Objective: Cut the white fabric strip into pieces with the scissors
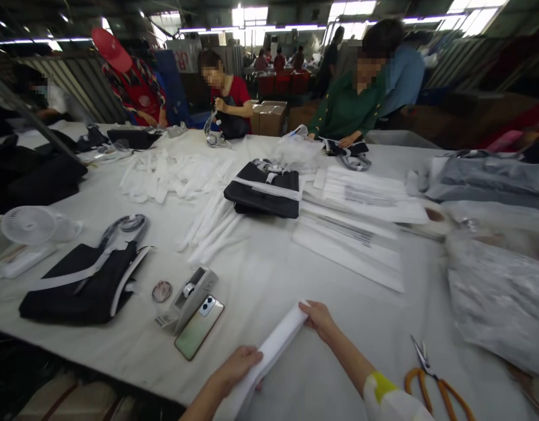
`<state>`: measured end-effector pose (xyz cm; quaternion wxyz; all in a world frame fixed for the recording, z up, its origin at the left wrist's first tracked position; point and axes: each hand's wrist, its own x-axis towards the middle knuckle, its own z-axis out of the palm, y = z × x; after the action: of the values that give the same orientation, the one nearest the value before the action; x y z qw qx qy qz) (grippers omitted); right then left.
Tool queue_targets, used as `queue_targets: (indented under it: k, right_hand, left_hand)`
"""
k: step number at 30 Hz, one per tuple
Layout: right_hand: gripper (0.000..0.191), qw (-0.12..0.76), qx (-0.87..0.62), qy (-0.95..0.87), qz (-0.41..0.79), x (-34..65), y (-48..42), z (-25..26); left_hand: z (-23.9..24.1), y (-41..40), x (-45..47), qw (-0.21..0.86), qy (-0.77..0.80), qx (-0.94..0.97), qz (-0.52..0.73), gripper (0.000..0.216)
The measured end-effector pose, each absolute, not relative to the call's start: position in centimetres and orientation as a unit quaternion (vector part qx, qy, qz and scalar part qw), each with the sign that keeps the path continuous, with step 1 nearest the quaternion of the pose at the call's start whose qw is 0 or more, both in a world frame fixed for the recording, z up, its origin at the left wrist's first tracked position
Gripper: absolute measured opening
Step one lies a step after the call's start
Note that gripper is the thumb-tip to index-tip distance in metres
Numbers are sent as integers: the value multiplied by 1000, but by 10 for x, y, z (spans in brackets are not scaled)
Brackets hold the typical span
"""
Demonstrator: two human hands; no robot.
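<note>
A long folded white strip (278, 336), like soft sheet or foam, slants across the front of the table between my hands. My left hand (239, 363) is closed on its near part, thumb on top. Farther up, my right hand (318, 317) pinches the far end between thumb and fingers. The strip's near end runs down out of the bottom of the view. Left of my hands lie a pale green phone (199, 327) and a grey box-shaped device (188, 299). Orange-handled scissors (427, 374) rest at the right, blades slightly apart.
Black bags (82, 283) with white strips lie at left and centre (264, 193). White sheets (352, 234) and loose strips (212, 225) spread across the white table. A small fan (30, 225) stands left; clear plastic bags (497, 292) pile up right. Several co-workers work along the far side.
</note>
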<state>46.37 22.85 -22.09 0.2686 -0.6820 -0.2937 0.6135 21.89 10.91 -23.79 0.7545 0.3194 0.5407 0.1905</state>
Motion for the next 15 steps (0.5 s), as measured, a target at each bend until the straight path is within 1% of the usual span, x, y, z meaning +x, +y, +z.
queue_targets:
  k: [4,6,8,10,12,14,15]
  right_hand:
    - [18,228,-697,-381,563,469,263,-243]
    - [19,219,-700,-435,522,475,276,-243]
    - [25,220,-708,-478,471,495,278,-233]
    - [39,222,-733,-496,409,534,261,-219]
    - [52,213,-787,-477,327,590,225,-207]
    - [69,187,-849,-433,240,649,174,-207]
    - [71,159,-877,-410,195,674,147,-213]
  left_hand:
    - [-257,134,239,700,595,343,194,50]
    - [-265,143,244,675,621,349,194,46]
    - [-271,147,246,660,636,349,193,44]
    - [-272,148,246,660,639,345,191,46]
    - [-273,148,244,671,633,338,187,49]
    - [-273,148,241,686,624,328,182,53]
    - [-274,148,239,694,619,321,180,55]
